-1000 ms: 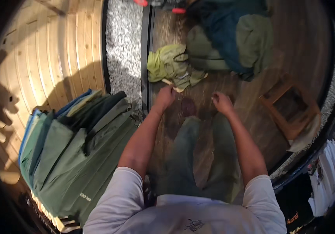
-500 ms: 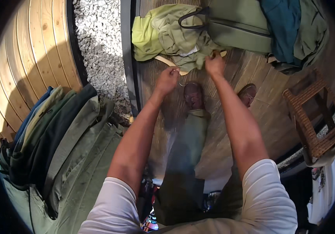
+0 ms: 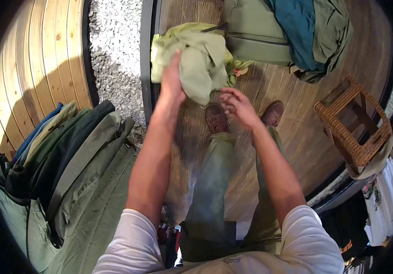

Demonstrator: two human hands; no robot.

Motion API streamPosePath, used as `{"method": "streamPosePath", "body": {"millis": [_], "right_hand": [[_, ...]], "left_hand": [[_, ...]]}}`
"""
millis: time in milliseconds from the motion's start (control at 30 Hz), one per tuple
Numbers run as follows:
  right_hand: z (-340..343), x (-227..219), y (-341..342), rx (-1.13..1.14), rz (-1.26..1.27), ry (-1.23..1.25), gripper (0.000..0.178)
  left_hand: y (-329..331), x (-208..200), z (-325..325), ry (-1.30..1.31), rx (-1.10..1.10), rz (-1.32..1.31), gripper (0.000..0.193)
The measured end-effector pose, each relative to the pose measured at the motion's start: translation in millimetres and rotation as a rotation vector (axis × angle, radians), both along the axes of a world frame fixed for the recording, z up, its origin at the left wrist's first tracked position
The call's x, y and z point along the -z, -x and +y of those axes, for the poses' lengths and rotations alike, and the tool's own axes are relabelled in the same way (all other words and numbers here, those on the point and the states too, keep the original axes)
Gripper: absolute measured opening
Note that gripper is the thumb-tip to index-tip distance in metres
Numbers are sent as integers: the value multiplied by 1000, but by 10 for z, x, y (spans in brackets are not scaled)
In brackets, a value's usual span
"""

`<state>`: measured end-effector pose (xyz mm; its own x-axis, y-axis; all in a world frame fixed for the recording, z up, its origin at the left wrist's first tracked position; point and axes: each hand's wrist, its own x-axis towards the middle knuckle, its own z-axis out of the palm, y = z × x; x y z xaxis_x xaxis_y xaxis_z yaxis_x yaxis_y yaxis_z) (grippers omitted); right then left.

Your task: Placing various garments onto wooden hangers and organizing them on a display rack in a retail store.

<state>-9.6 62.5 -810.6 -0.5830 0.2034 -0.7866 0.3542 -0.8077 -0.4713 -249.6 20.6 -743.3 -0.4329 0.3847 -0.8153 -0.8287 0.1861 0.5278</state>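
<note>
A crumpled pale green garment (image 3: pixel 198 68) hangs from my left hand (image 3: pixel 172 84), whose thumb lies along its left side; the other fingers are hidden by cloth. Just below its lower corner, a thin curved metal hook (image 3: pixel 203 107) shows. My right hand (image 3: pixel 240 106) is beside that corner with its fingers loosely bent and apart, and nothing shows in them. Behind the garment lies a yellow-green cloth (image 3: pixel 178 29), partly covered.
A green bag-like piece (image 3: pixel 256 43) with a dark seam lies at the far side, teal cloth (image 3: pixel 292 32) on its right. A wicker-framed stool (image 3: pixel 363 121) stands right. Left are hanging garments (image 3: pixel 68 155), pale gravel (image 3: pixel 114 50) and wooden planks (image 3: pixel 41 59). My shoes (image 3: pixel 217 119) are below my hands.
The pale green garment has been lifted and brought left and nearer by my left hand. My right hand has drawn back toward me and opened. The wooden hanger seen before is now hidden.
</note>
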Motion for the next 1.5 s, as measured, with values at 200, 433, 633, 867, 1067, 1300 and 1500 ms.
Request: {"method": "streamPosePath", "body": {"millis": [200,433,633,867,1067,1300,1500], "right_hand": [[-254,835,23,-655,-304,-674,42],[-412,1549,661,-395,-649,-569,50],[549,1499,1123,-18,-762,-122,53],[109,176,1348,-87,62,-121,31],[-68,-417,918,-78,488,360,43],[-82,1399,285,-1193,-347,-1111,50],[323,2269,-214,-1217,-370,-1446,48]], "left_hand": [[589,-148,-71,-4,91,174,53],[670,283,-560,-17,54,17,48],[352,697,-590,-13,11,-64,48],[154,554,-589,35,117,-270,60],[363,230,-489,127,79,-53,46],[916,-9,-305,57,116,-25,38],[741,216,-240,-41,81,-134,41]]}}
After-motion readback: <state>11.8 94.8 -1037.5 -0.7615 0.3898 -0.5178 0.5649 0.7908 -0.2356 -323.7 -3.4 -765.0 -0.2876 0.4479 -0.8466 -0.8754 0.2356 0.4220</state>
